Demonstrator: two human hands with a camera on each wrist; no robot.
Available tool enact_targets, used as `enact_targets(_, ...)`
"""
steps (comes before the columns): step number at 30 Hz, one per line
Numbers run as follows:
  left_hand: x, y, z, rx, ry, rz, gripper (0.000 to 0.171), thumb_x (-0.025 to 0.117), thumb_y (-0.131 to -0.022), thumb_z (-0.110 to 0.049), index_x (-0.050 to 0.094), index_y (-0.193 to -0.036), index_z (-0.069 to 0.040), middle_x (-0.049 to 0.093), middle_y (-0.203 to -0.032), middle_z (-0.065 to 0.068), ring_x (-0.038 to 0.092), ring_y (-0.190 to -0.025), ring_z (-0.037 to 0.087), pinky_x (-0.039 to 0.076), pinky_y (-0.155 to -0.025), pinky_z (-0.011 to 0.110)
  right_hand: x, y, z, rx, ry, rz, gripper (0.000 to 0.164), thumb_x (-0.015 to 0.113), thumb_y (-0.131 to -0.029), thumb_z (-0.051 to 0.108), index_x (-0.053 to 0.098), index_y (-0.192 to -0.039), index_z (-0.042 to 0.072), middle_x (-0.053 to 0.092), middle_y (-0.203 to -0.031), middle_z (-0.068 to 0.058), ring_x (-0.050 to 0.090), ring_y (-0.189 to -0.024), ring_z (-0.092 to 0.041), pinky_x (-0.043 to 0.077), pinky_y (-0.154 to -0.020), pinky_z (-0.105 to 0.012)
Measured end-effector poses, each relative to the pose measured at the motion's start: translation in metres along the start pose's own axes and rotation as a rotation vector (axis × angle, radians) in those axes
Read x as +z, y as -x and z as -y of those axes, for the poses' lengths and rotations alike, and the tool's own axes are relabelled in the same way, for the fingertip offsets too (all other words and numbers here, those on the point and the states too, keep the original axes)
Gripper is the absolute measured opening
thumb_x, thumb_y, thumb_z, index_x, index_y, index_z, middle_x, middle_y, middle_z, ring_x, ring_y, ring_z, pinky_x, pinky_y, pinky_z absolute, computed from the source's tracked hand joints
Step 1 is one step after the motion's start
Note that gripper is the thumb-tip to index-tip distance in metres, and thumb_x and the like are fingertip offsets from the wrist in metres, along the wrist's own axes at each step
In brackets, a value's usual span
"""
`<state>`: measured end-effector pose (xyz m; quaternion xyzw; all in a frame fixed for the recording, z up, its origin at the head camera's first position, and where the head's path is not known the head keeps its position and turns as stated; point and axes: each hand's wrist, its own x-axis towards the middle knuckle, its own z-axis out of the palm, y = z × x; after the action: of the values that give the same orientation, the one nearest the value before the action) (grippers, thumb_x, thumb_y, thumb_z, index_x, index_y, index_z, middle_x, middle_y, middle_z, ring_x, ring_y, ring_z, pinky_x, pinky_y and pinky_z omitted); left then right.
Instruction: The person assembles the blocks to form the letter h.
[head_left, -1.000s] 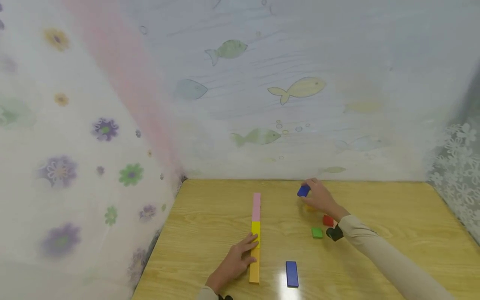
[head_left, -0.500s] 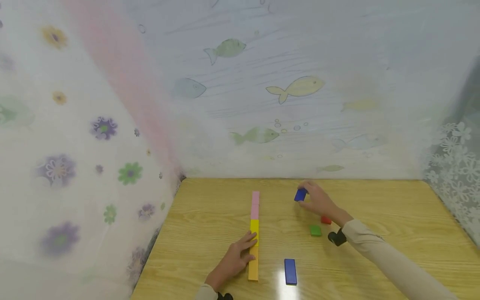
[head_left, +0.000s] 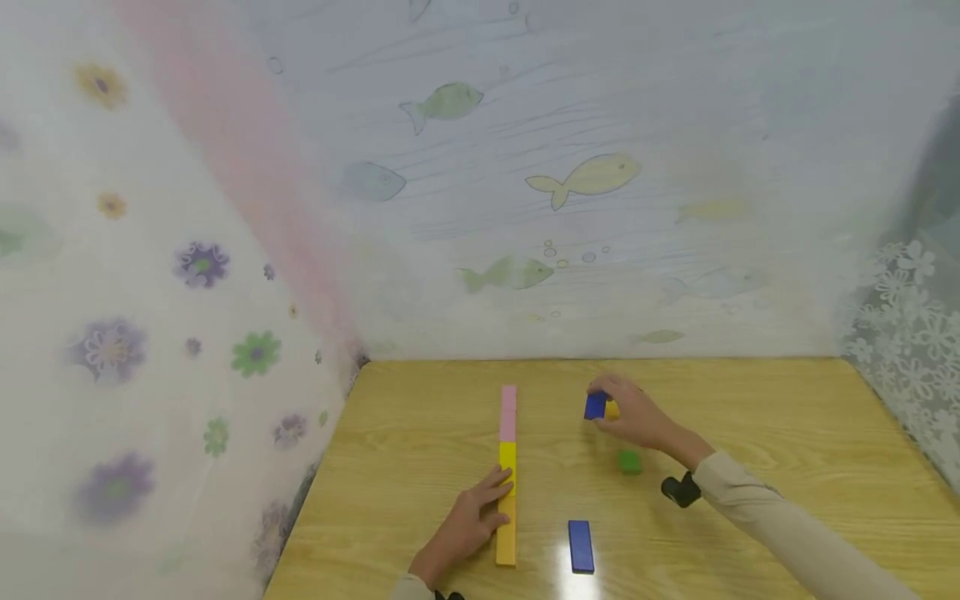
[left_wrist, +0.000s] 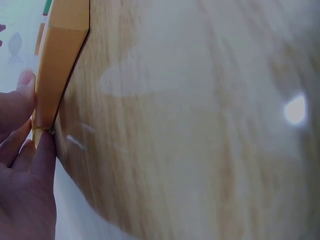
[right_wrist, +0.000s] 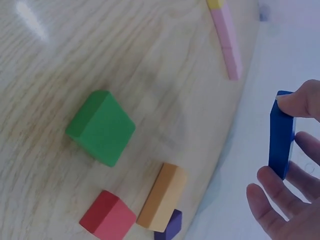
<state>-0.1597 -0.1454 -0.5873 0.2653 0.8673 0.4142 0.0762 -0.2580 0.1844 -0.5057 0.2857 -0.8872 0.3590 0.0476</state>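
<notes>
A straight row of blocks stands on the table: pink blocks [head_left: 508,412] at the far end, a yellow block [head_left: 507,455] and an orange block [head_left: 506,546] nearest me. My left hand [head_left: 465,525] rests with extended fingers and thumb against the yellow and orange blocks; the left wrist view shows its thumb [left_wrist: 24,85] at the orange block's edge. To the right of the row, my right hand [head_left: 633,412] pinches a blue block [right_wrist: 281,135] between thumb and fingers, raised over the table.
A blue flat block [head_left: 581,547] lies right of the row's near end. A green block [head_left: 630,462] sits below my right hand. Beside it are a red block [right_wrist: 107,215], an orange block [right_wrist: 162,197] and a purple block [right_wrist: 169,227]. Patterned cloth walls [head_left: 450,250] border the table.
My right hand has moved slightly left and nearer with the blue block, which has turned more upright in the head view. My left hand stays on the row.
</notes>
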Motion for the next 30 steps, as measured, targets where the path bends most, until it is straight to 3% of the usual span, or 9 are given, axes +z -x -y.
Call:
enact_targets(5, 0.001, 0.000, -0.002, -0.015, 0.012, 0.012, 0.048, 0.065, -0.088, -0.015, 0.053, -0.132, 0.000, 0.036, -0.149, 0.004, 0.026, -0.139, 0.028, 0.027, -0.110, 0.045, -0.001, 0.008, 0.009, 0.016, -0.035, 0.037, 0.043, 0.071, -0.080, 0.005, 0.055, -0.119, -0.002, 0.051, -0.125, -0.017, 0.057, -0.102, -0.029, 0.053, -0.081, -0.046)
enact_targets(11, 0.001, 0.000, -0.003, -0.031, 0.028, 0.017, 0.047, 0.065, -0.088, -0.012, 0.052, -0.132, 0.000, 0.036, -0.149, 0.003, 0.025, -0.139, 0.027, 0.026, -0.110, 0.044, -0.002, 0.012, 0.017, -0.045, -0.055, 0.058, 0.042, 0.071, -0.079, 0.002, 0.056, -0.117, -0.005, 0.052, -0.124, -0.019, 0.057, -0.103, -0.029, 0.053, -0.082, -0.047)
enact_targets(30, -0.001, 0.001, -0.002, -0.017, 0.021, 0.000, 0.047, 0.066, -0.087, -0.011, 0.053, -0.131, 0.000, 0.036, -0.149, 0.004, 0.027, -0.139, 0.028, 0.026, -0.109, 0.045, 0.013, 0.027, 0.041, -0.106, -0.014, 0.153, 0.039, 0.071, -0.080, 0.005, 0.056, -0.117, 0.005, 0.052, -0.126, -0.014, 0.056, -0.107, -0.025, 0.050, -0.086, -0.046)
